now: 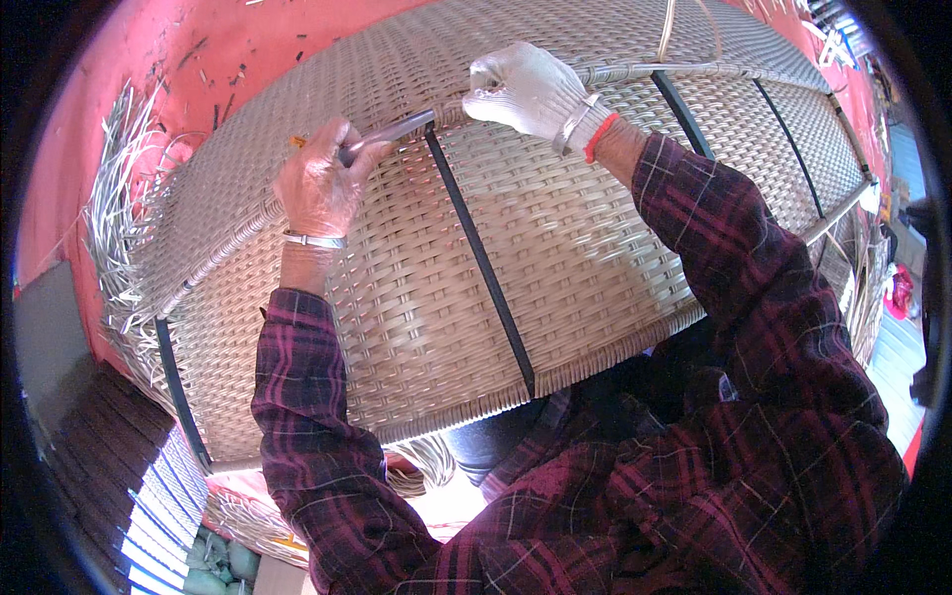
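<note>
A large woven wicker piece [585, 208] in tan-grey strands spans the view in front of me, with dark frame bars [481, 263] crossing it. My left hand [322, 178] is bare and closed round a shiny metal tool [402, 127] with a tube-like shaft. The shaft's end rests by the wrapped ridge, beside the top of the middle bar. A bit of orange shows at the far side of this hand. To its right, my right hand [526, 91], in a white knit glove, is curled shut at the same ridge. What its fingers grip is hidden.
Loose pale strands [124, 198] pile up along the left side, against a red surface [223, 50] strewn with dark scraps. A coil of strands [426, 464] lies below the wicker's near edge. Green bags [218, 560] are at lower left. A thin strand [666, 30] sticks up at the top.
</note>
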A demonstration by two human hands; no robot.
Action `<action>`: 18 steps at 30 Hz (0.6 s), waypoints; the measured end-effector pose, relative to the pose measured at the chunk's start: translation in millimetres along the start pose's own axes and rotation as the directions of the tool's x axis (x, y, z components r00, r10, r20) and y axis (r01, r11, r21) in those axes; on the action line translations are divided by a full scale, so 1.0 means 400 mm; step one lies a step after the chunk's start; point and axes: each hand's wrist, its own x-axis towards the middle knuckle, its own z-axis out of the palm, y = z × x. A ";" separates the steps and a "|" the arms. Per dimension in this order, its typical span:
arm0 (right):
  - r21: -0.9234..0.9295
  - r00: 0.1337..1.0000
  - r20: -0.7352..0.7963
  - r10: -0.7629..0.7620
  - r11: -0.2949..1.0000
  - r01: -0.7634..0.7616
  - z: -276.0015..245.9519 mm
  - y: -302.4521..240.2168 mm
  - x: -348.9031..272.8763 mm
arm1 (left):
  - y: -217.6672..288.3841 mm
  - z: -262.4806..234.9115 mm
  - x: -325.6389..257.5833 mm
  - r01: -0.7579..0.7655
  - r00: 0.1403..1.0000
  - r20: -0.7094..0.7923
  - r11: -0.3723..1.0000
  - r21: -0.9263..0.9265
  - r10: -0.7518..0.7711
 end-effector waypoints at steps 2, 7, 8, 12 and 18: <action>-0.057 0.999 0.030 0.025 0.998 -0.024 0.001 -0.007 0.004 | -0.002 -0.002 0.001 0.000 1.000 0.006 1.000 -0.019 0.000; -0.144 0.997 0.077 -0.016 0.989 0.027 -0.005 -0.021 0.020 | -0.011 -0.017 0.004 0.060 0.992 0.116 0.986 -0.153 -0.042; -0.156 0.994 0.111 -0.011 0.987 0.028 -0.008 -0.026 0.023 | -0.014 -0.024 0.004 0.079 0.987 0.147 0.987 -0.142 -0.058; -0.253 0.975 0.133 -0.179 0.945 0.208 0.002 -0.060 0.056 | -0.039 -0.079 -0.004 0.047 0.977 0.210 0.998 -0.031 -0.039; -0.290 0.949 0.106 -0.296 0.904 0.314 0.030 -0.061 0.080 | -0.104 -0.166 -0.072 0.104 0.973 0.198 0.992 0.071 -0.116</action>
